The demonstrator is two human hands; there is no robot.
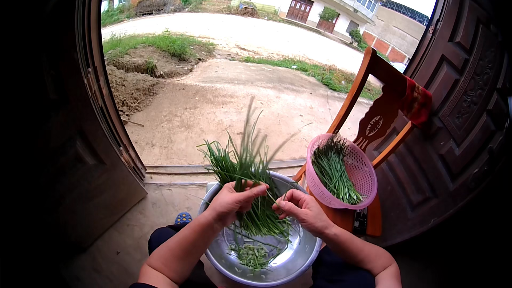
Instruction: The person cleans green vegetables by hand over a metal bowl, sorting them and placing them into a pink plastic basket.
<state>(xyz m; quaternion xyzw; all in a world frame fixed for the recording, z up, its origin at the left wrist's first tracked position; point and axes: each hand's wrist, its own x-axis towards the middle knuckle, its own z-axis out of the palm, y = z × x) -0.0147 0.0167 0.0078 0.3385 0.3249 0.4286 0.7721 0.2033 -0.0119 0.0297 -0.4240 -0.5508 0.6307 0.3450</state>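
My left hand is closed around a few long green chive stalks, whose blurred tips point up and away. Close at its right, my right hand pinches the lower end of a stalk between thumb and fingers. Both hands are above a round metal basin, which is between my knees. A large bundle of chives lies in the basin and reaches over its far rim. Short trimmed bits lie on the basin's near bottom. At the right, a pink plastic colander holds another bundle of chives.
The colander sits on a wooden chair with a red cloth over its backrest. A carved dark door stands at the right, another door panel at the left. A threshold crosses ahead, with concrete ground beyond.
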